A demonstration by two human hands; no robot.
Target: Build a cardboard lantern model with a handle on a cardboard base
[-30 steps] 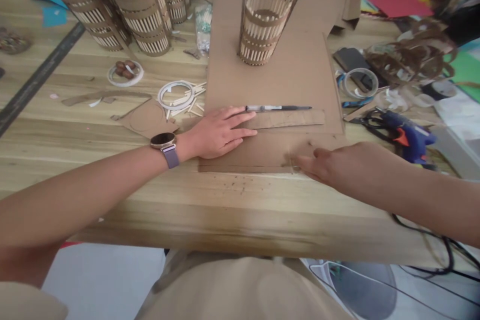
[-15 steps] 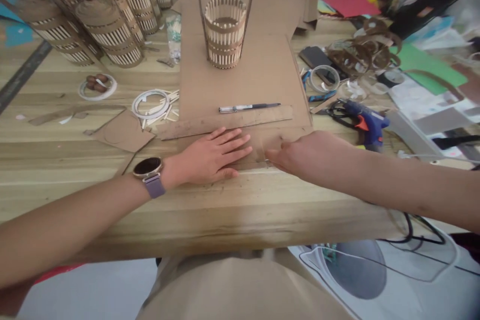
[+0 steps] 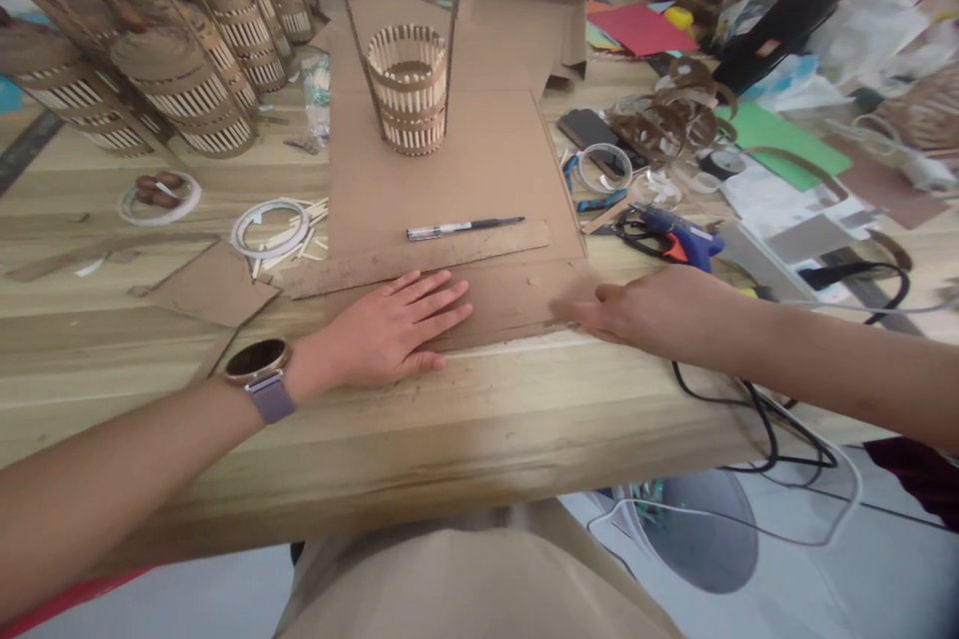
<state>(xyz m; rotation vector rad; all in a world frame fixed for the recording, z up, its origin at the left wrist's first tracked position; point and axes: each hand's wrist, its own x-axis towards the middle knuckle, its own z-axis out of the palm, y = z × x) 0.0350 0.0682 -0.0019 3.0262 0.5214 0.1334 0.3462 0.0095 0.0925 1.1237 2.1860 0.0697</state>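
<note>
My left hand (image 3: pixel 397 329) lies flat with fingers spread on a brown cardboard sheet (image 3: pixel 509 290), near the table's front edge. A watch (image 3: pixel 259 359) is on that wrist. My right hand (image 3: pixel 636 315) is at the front right part of the sheet, its fingers curled together and pointing left. The fingertips are blurred, and anything they hold is too small or hidden to make out. Just beyond my left fingers lies a narrow cardboard strip (image 3: pixel 479 245), with a pen (image 3: pixel 465 228) at its far edge. Small crumbs dot the sheet.
A stick basket (image 3: pixel 409 100) with a tall handle stands on the cardboard. Several lidded stick baskets (image 3: pixel 187 90) crowd the back left. Tape rolls (image 3: pixel 270 230) and sticks lie left. A blue glue gun (image 3: pixel 685 238), pliers (image 3: pixel 599 200) and cables are at right.
My right hand has slid right along the sheet's front edge, away from my left hand. The left hand stays flat on the cardboard. The whole view has shifted.
</note>
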